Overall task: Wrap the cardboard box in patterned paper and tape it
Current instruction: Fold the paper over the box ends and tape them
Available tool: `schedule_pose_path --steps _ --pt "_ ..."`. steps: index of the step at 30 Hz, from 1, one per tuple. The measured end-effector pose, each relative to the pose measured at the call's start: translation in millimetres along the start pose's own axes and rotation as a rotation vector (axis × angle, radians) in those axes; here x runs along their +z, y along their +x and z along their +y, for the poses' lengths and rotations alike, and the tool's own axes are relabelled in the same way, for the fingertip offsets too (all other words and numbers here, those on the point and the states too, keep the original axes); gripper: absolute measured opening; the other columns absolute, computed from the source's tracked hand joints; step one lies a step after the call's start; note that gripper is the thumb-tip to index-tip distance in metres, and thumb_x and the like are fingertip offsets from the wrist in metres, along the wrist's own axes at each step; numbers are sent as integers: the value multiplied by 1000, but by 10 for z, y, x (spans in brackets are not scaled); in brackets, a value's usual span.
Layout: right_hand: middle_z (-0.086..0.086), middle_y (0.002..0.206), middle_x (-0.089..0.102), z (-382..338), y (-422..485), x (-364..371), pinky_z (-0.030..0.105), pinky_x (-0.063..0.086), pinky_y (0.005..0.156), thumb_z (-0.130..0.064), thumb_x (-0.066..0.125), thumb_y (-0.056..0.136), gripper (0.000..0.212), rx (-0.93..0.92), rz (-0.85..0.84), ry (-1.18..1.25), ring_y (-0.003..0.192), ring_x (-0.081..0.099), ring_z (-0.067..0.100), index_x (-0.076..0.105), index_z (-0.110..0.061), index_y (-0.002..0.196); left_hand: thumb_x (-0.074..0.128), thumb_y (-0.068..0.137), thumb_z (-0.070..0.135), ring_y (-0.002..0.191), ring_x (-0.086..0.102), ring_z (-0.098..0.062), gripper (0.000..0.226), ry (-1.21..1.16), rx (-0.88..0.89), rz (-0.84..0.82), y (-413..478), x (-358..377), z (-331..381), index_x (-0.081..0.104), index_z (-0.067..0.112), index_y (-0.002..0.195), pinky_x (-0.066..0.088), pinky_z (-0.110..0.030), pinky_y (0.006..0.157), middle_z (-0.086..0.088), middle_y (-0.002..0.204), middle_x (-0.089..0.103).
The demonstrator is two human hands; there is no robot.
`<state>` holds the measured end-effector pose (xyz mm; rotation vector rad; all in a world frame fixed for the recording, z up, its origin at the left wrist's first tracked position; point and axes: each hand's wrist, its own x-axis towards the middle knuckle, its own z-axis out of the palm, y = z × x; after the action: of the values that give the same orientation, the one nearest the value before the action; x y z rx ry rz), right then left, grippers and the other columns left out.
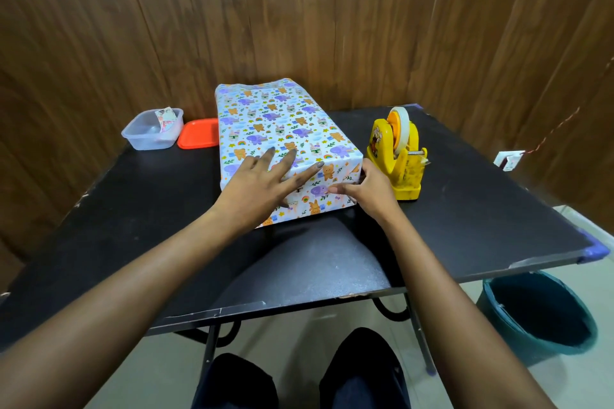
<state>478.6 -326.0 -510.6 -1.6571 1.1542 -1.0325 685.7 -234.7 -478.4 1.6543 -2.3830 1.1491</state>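
Covering the wrapped box (282, 123) corner, right hand (368, 189)

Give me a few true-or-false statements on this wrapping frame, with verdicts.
1. The left hand lies flat, fingers spread, on top of the wrapped box. True.
2. The tape dispenser stands to the left of the box. False: it stands to its right.
3. The right hand grips the box's near right corner. True.
4. The orange lid covers the clear container. False: it lies beside it on the table.
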Motion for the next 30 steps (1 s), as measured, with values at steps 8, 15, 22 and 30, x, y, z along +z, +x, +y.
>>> schedule_pose_path --steps 8,15,22,30 --pt "4 110 65 -132 -97 -124 39 54 88 -13 85 65 57 15 -31 -15 102 64 19 52 -12 112 78 72 34 107 58 -46 96 16 19 -1 -9 -5 4 16 35 145 49 -43 71 -21 134 51" --pt "14 126 53 -470 41 -623 41 34 96 -36 49 95 41 46 562 -728 123 38 31 57 -4 118 74 75 37 110 55 -47 100 2 19 -11 -14 31 -2 5 36 147 48 -43 74 -21 136 48" --pt "14 111 63 -496 371 -863 43 49 93 -22 64 89 27 367 372 -430 105 58 30 62 -2 107 75 73 38 109 56 -46 105 -9 12 12 -2 37 -3 2 35 147 49 -43 73 -20 136 49" --pt "11 114 57 -543 369 -959 40 52 89 -12 71 82 36 437 358 -200 109 57 30 58 1 114 80 68 37 106 58 -46 94 5 4 18 10 -14 16 24 31 144 49 -41 70 -20 132 53"
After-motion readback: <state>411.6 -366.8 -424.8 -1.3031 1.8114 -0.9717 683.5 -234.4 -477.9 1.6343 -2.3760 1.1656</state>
